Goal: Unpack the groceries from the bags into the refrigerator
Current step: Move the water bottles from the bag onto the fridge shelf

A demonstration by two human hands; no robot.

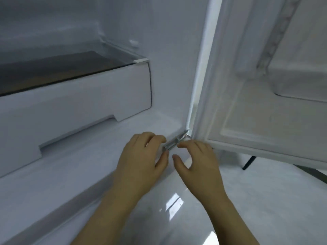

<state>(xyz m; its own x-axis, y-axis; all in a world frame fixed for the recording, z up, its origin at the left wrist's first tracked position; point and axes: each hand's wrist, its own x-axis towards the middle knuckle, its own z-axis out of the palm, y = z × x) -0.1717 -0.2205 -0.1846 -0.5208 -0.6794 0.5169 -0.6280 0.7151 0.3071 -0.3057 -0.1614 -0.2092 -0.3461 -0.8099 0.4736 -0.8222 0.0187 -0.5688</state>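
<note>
The refrigerator stands open and its white inside [169, 68] shows no food. A white drawer [74, 105] sits at the left under a glass shelf [58, 68]. The open door [265, 103] hangs at the right. Both my hands hover at the fridge's lower right corner, by the metal door hinge [175, 141]. My left hand [143, 158] has its fingers curled close to the hinge's left side. My right hand [196, 160] is just right of it, thumb and fingers apart. No bag or grocery item is visible in either hand.
The fridge floor [88, 156] stretches left of my hands. A glossy white floor [256, 200] lies below the door. A dark thin leg [248, 162] shows under the door's lower edge. The door's inner shelf [300, 82] is at the upper right.
</note>
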